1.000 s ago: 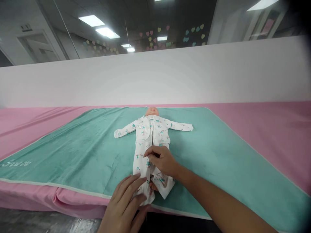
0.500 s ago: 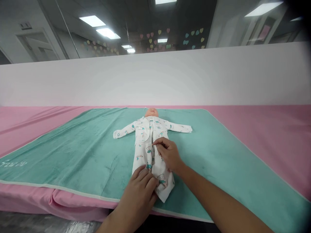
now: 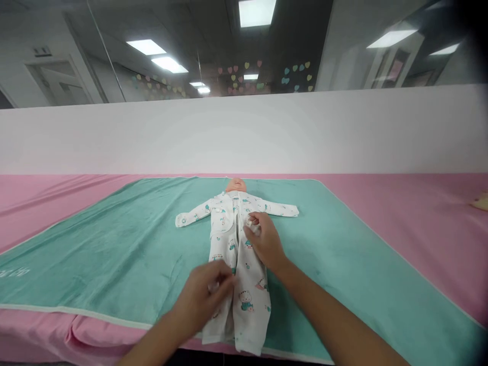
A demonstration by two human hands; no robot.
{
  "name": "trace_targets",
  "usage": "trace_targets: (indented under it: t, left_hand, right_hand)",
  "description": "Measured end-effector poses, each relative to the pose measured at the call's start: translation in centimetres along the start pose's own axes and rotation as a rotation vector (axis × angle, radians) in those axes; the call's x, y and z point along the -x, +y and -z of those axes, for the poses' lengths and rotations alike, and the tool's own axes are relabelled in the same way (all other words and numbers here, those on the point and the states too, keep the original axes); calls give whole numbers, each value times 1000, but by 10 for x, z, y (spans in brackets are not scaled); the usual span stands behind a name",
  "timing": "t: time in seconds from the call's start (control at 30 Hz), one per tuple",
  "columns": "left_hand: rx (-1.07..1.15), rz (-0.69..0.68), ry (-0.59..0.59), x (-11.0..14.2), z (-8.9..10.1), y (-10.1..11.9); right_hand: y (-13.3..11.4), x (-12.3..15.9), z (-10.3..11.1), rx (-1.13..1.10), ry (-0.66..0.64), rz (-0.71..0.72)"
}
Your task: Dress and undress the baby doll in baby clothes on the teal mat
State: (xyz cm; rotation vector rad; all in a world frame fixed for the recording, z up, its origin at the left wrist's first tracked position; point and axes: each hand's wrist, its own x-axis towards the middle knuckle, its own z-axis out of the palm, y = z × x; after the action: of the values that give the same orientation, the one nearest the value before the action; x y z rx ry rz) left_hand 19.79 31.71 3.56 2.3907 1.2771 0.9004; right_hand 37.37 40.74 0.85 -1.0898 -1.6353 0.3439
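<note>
A doll lies on its back in a white baby romper with small printed figures, its sleeves spread to both sides. Down the middle, the romper's front edges are parted by a narrow gap. My right hand is over the right side of the chest, thumb and index finger closed on the romper's cloth. Lower down, my left hand hovers by the leg on the left, slightly blurred. Its fingers are curled, with a small space between thumb and index finger, and no cloth is visibly gripped.
Under the doll is a green blanket with a pale border, laid on a pink cover. Behind stands a low white wall beneath a dark reflecting pane. A tan object shows at the far right edge.
My left hand has lifted off the romper's legs and moved left. My right hand has shifted slightly up and right from the central opening. The legs now lie straighter, and the view has tilted up.
</note>
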Motion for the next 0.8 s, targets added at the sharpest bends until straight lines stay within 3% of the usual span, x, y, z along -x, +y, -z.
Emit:
trace_targets:
  t: [0.1, 0.23, 0.33, 0.47, 0.57, 0.67, 0.8]
  left_hand:
    - [-132, 136, 137, -38, 2, -29]
    - [-343, 102, 267, -73, -10, -61]
    - [-368, 74, 315, -77, -16, -71]
    - [-258, -49, 375, -65, -15, -71]
    - [-234, -143, 325, -57, -16, -68]
    - [-260, -191, 221, -55, -19, -66]
    - [-165, -161, 115, -59, -16, -63]
  right_hand:
    - [3, -3, -2, 127, -93, 63]
    - [5, -4, -2, 215, -144, 99]
    - [6, -4, -1, 203, -168, 85]
    - [3, -5, 4, 131, -123, 77]
    - [-1, -3, 4, 127, -119, 90]
    - [-1, -1, 0, 212, -257, 165]
    - [-1, 1, -6, 312, -334, 216]
